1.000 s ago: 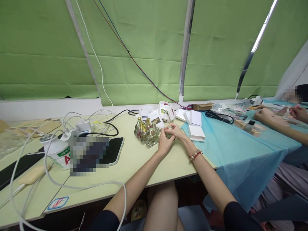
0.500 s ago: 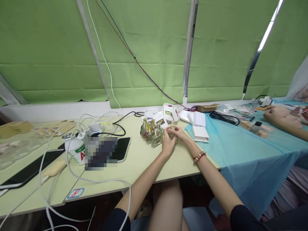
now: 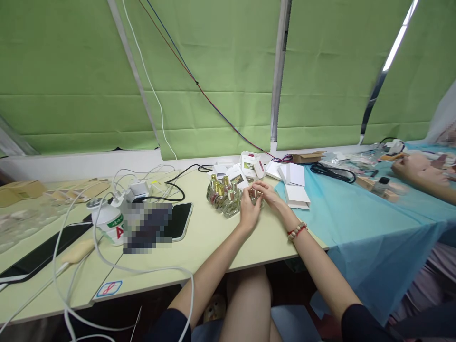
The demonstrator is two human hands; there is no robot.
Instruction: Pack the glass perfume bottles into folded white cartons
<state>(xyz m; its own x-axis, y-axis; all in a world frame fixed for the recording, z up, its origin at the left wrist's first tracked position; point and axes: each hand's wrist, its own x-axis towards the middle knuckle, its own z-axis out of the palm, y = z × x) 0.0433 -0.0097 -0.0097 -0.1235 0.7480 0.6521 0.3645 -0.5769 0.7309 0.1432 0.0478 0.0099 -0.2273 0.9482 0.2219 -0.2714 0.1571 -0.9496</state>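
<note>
My left hand [image 3: 248,212] and my right hand [image 3: 268,194] meet over the pale green table [image 3: 213,237], fingers closed round a small glass perfume bottle [image 3: 255,195] with a gold cap. Just left of my hands stands a cluster of several like perfume bottles [image 3: 223,194] with gold caps. A bead bracelet [image 3: 297,231] is on my right wrist. Small white boxes [image 3: 250,166] and flat white cartons [image 3: 294,185] lie behind and to the right of my hands.
A tablet [image 3: 178,218], a white jar [image 3: 107,223], chargers and tangled white cables [image 3: 107,266] crowd the table's left. A blue cloth [image 3: 356,218] covers the table on the right, where another person's hands [image 3: 415,168] are among small items. Green blinds hang behind.
My hands stay at the same bottle; my fingers have shifted slightly round it. The view has turned a little to the left since a second ago.
</note>
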